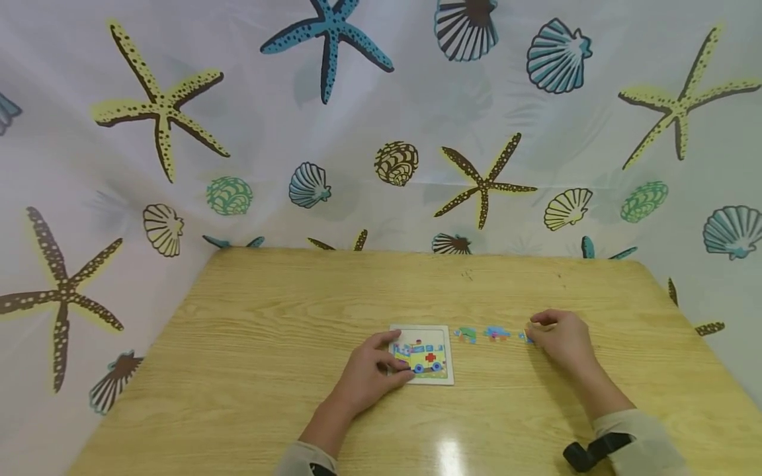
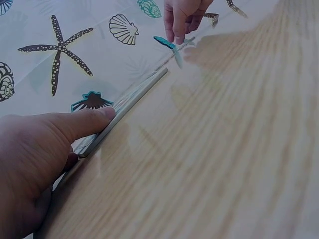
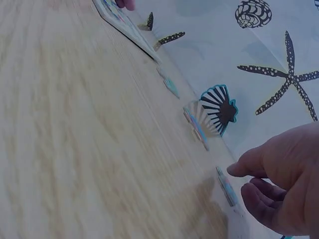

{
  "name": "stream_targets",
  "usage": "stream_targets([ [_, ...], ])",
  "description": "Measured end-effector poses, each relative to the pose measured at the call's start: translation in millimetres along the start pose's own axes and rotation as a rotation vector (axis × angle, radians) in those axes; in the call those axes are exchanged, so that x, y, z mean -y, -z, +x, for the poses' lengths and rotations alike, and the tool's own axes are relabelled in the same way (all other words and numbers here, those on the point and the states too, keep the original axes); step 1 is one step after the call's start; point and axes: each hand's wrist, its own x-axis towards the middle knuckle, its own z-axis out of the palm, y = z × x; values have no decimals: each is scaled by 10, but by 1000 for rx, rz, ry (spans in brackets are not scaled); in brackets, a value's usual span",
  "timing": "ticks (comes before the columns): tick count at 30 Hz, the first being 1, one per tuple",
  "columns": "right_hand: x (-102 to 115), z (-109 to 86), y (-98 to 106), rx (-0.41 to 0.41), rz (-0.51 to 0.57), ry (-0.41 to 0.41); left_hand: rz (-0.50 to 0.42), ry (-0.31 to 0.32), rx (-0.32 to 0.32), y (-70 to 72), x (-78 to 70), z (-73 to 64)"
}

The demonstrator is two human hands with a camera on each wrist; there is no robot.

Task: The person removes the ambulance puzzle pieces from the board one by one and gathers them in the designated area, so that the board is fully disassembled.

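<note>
On the table lies a square jigsaw board (image 1: 440, 381) with a pale frame and a yellow ambulance picture. My left hand (image 1: 368, 371) rests over its left side, fingers spread, the thumb along the near rim. In the left wrist view, that thumb (image 2: 89, 123) lies on the board's edge (image 2: 124, 108); the other fingers are mostly hidden. My right hand (image 1: 562, 337) is low at the right, its fingertips right beside a small blue and orange jigsaw piece (image 1: 526, 336). This piece (image 3: 227, 187) lies flat in the right wrist view, with a gap showing between thumb and fingers.
Two more jigsaw pieces lie in a row between board and right hand: a green and blue one (image 1: 467, 335) and a blue and pink one (image 1: 497, 333). Behind the wooden table (image 1: 268, 317) hangs a white curtain (image 1: 369, 218) printed with starfish and shells.
</note>
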Motion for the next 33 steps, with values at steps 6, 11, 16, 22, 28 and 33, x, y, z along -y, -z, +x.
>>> stream_targets([
  [6,272,27,-129,94,131,68,-17,-6,1,-4,-26,1],
  [11,431,65,-281,218,280,92,-23,-2,4,-5,-32,-11],
  [16,541,81,-412,299,363,105,-25,-1,8,7,-35,-16],
  [22,707,66,-577,386,429,121,-15,-6,8,17,-19,-3],
  [28,924,8,-763,465,414,171,-7,-31,10,17,-14,2],
  [33,1049,-4,-908,529,403,237,-15,-46,10,20,-17,0],
])
